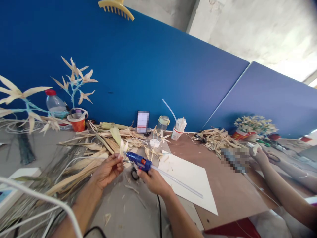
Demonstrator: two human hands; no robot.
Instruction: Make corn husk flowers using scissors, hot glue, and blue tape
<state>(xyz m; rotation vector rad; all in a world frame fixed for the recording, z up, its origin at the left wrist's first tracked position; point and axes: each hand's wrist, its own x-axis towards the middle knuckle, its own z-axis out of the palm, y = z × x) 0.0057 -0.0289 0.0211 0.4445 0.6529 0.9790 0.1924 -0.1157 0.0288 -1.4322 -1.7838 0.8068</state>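
Note:
My left hand pinches a small pale husk flower above the table. Wrapped round the handle of a blue glue gun is my right hand. The gun's nozzle points left and is close to the flower; whether they touch I cannot tell. A long clear glue stick extends from the gun's rear to the right, over a white sheet. Dried husks lie left of and behind my left hand.
Behind stand a phone, a jar, a paper cup and a red cup with a husk-flower stem. Black scissors handles lie below the gun. A black cable runs beside my right wrist. Another person's arms are at right.

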